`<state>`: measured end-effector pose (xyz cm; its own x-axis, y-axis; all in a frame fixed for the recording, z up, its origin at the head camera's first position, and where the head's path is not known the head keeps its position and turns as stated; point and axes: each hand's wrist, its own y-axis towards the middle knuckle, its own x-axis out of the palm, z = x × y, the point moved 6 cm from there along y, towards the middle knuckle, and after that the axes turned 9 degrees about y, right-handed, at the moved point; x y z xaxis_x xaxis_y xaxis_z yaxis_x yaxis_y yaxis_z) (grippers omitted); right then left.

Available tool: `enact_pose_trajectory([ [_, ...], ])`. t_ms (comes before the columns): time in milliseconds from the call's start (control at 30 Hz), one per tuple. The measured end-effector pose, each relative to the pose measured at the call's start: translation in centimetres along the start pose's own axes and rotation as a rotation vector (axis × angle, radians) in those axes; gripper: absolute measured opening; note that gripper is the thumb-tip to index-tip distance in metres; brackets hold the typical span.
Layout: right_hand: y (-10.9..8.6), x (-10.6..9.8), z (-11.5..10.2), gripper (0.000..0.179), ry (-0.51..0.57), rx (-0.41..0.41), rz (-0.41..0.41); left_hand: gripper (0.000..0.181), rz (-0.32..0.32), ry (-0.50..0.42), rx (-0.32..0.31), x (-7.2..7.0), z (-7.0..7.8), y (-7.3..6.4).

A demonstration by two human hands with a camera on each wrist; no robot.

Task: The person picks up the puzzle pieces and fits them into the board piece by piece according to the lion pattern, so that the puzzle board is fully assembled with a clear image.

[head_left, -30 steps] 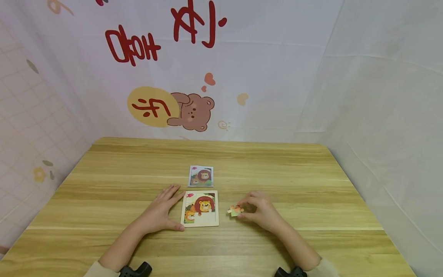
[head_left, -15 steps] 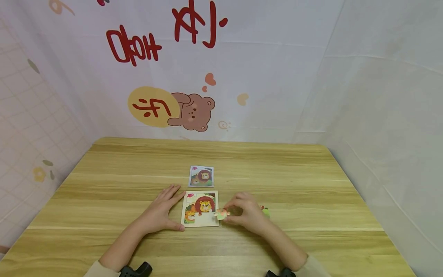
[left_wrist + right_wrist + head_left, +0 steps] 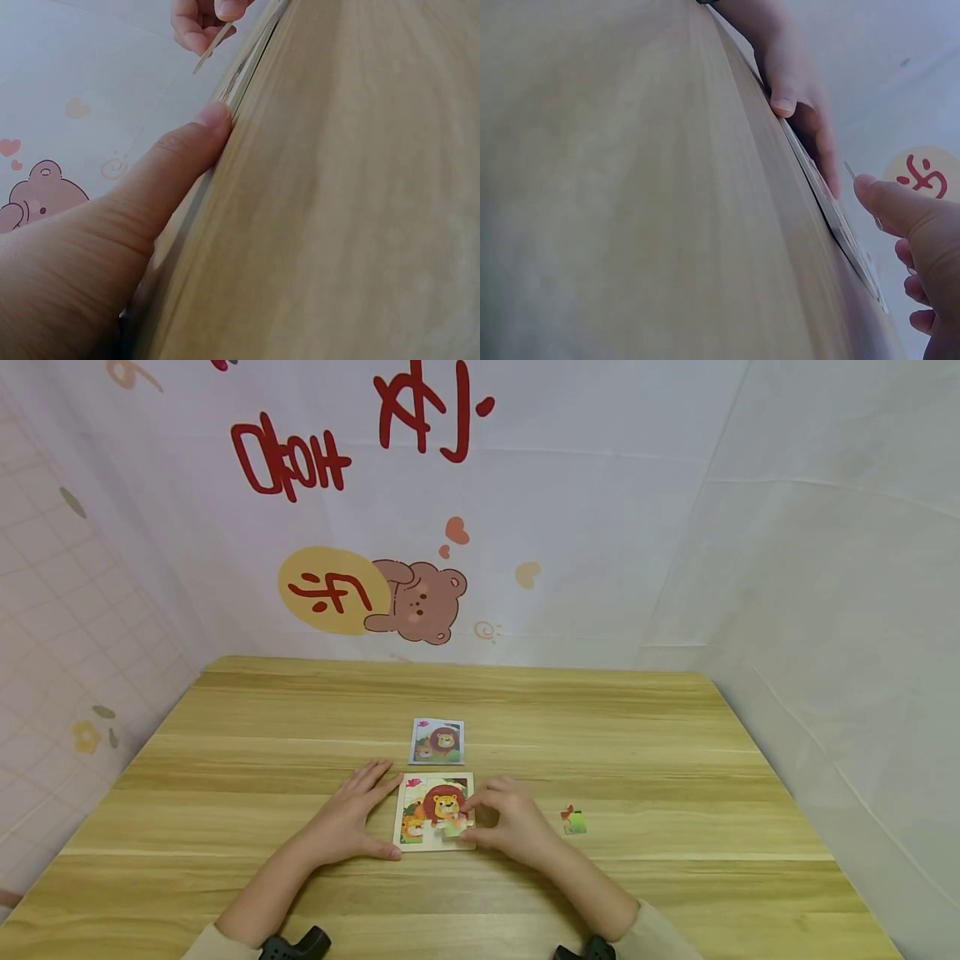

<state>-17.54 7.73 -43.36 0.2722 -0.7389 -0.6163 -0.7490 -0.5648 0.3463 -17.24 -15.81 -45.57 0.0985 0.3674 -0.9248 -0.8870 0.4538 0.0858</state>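
A framed lion jigsaw puzzle (image 3: 434,781) lies on the table, its picture filled in except for a pale gap along the lower right. My left hand (image 3: 347,818) rests flat beside its left edge, thumb at the lower left corner and fingers spread on the wood. Between thumb and fingers my right hand (image 3: 510,827) pinches a puzzle piece (image 3: 453,828) with green and orange print, held over that gap. In the left wrist view the piece (image 3: 212,49) is tilted and raised above the frame. Another puzzle piece (image 3: 574,821), green and red, lies right of my right hand.
A small lion picture card (image 3: 437,742) lies just behind the puzzle. The wooden table (image 3: 300,710) meets a white printed cloth (image 3: 585,510) at its back, and cloth also hangs along both sides.
My right hand has carried the pinched piece leftward from the bare table to over the puzzle's gap, uncovering the other piece on the right. My left hand has stayed put.
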Motion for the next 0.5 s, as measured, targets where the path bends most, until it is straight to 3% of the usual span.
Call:
enact_pose_trajectory([
  [500,1.2,2.0,-0.6,0.030,-0.032,0.004,-0.042,0.116,-0.003,-0.002,-0.008,0.0,0.0,0.0],
])
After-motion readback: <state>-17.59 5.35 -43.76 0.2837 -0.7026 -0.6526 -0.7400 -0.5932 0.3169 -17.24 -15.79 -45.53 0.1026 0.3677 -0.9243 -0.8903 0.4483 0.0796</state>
